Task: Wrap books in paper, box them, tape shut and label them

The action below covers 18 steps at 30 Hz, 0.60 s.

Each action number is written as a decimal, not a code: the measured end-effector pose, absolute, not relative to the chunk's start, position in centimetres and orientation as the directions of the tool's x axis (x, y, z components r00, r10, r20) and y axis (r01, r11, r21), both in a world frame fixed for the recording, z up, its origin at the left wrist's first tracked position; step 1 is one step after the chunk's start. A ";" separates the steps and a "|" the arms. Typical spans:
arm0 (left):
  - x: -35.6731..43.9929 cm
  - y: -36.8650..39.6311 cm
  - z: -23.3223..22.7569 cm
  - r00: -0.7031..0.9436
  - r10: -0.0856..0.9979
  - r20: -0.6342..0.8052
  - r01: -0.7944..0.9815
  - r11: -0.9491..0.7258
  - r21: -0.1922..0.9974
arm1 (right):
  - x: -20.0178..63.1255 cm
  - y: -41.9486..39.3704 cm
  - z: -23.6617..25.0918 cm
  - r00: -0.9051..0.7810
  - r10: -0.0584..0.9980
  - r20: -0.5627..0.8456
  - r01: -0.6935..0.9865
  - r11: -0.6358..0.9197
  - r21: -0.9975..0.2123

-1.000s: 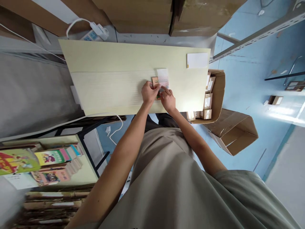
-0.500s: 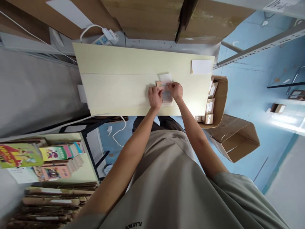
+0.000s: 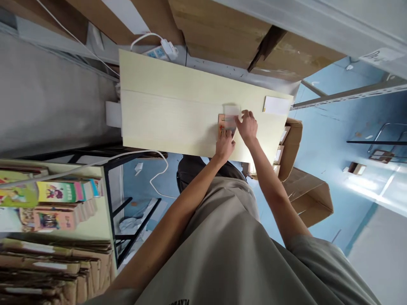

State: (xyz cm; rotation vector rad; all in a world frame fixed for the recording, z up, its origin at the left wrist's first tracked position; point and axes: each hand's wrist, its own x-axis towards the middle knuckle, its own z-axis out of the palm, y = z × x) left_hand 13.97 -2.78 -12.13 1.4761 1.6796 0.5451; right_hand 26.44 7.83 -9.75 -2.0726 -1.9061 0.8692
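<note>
While your half-open left hand [image 3: 224,145] lies on one orange booklet [image 3: 221,119] on the table [image 3: 168,116], your loosely bent right hand [image 3: 249,126] is by one cloudy sheet [image 3: 231,111], grip unclear. One white pad [image 3: 277,105] lies right.

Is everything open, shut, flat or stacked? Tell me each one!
Orange booklet: flat, partly covered
Translucent sheet: lying over part of the booklet
Left hand: fingers spread on them
Right hand: thumb and fingers apart, beside the sheet
White card: flat
Cardboard box beside the table: open, small boxes inside
Books: stacked
Flattened cardboard: stacked
</note>
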 end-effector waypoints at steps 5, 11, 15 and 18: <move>13.5 -3.3 -10.5 0.005 0.956 -0.292 0.600 0.231 0.766 | 26.9 10.5 -8.0 -0.505 0.823 -0.261 0.757 0.276 -0.592; 12.6 -4.2 -8.5 -0.090 0.949 -0.303 0.461 0.310 0.832 | 27.8 14.2 -8.6 -0.610 0.708 -0.356 0.720 0.307 -0.623; 10.6 -5.6 -8.2 -0.202 0.879 -0.432 0.194 0.468 0.862 | 27.9 15.7 -8.7 -0.603 0.708 -0.369 0.731 0.304 -0.611; 8.6 -6.7 -8.8 -0.279 0.784 -0.554 0.005 0.578 0.816 | 27.3 16.1 -8.6 -0.601 0.714 -0.360 0.730 0.306 -0.611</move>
